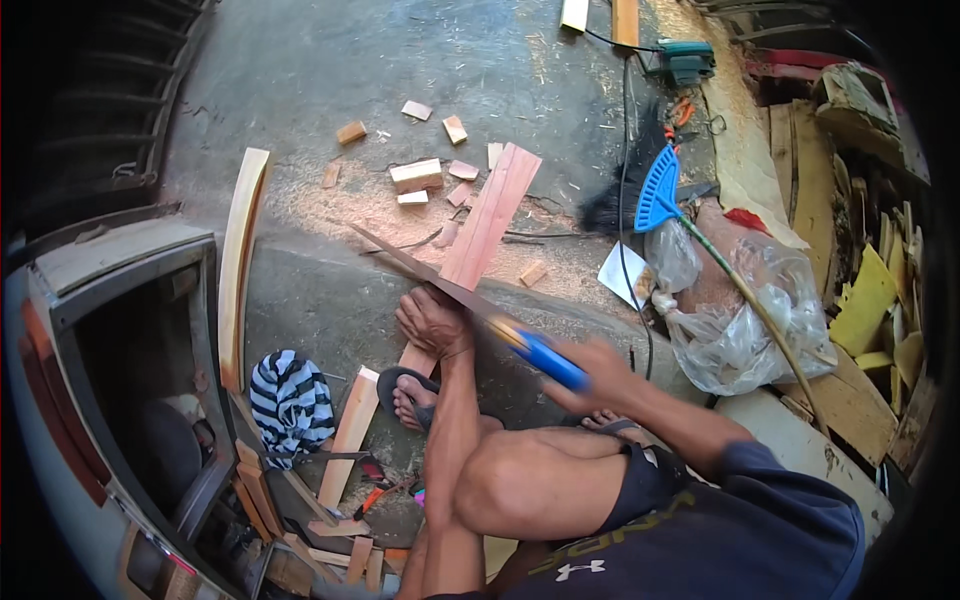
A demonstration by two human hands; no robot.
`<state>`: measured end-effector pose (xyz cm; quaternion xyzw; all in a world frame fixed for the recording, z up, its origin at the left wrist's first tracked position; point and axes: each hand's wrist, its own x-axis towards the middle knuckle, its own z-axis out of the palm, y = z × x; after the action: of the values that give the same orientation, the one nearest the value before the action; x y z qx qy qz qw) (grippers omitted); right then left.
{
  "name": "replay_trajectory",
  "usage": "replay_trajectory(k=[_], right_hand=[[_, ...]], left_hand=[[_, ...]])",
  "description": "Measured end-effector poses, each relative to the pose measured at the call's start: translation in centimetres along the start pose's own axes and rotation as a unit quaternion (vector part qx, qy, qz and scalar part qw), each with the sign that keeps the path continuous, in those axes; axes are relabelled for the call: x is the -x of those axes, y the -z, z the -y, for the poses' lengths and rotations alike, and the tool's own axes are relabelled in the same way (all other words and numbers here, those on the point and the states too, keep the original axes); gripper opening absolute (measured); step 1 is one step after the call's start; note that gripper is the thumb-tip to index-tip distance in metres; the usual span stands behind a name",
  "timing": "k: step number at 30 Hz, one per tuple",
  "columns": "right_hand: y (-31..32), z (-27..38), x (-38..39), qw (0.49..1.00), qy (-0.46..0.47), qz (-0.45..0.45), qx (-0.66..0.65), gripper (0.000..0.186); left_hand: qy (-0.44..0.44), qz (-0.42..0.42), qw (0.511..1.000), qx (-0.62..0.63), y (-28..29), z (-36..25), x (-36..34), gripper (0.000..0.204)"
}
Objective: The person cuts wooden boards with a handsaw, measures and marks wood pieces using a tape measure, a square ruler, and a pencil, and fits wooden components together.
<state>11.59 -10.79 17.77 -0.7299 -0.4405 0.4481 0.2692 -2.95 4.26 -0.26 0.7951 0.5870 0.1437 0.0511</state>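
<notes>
Past dark shirt [720, 530] and bare bent knee [510, 490], out now to reddish, straight-grained plank [495, 215] ahead of the knee, long axis slanting away to the upper right, pinned beneath curled left hand [432, 320], closer in than the right, with steel handsaw [430, 275] crossing right beside the knuckles. Gripping blue-and-yellow handle [545, 360] in blurred right hand [600, 372], off the plank's right side. Farther out, over powdery sawdust [310, 215], blocky offcuts [416, 176], scuffed concrete floor [320, 60], on to crinkled clear plastic bag [745, 330] and ribbed blue rake head [657, 190]!
</notes>
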Motion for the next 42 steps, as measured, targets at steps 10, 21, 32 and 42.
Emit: replay_trajectory(k=[10,21,32,42], right_hand=[[0.2,-2.1,0.6,0.997,0.042,-0.041,0.055,0.054],[4.3,1.1,5.7,0.998,-0.034,0.039,0.036,0.046],[7.2,3.5,12.9,0.999,-0.02,0.002,-0.027,0.055],[8.2,2.5,16.0,0.999,-0.012,0.034,0.004,0.054]], left_hand=[[-0.002,-0.002,1.0,0.008,0.1,-2.5,-0.6,0.027],[0.021,0.03,0.999,0.002,0.2,-2.5,-0.1,0.03],[0.008,-0.014,1.0,-0.005,0.5,-1.5,-0.8,0.032],[0.019,-0.015,0.999,-0.028,0.3,-0.8,0.2,0.033]])
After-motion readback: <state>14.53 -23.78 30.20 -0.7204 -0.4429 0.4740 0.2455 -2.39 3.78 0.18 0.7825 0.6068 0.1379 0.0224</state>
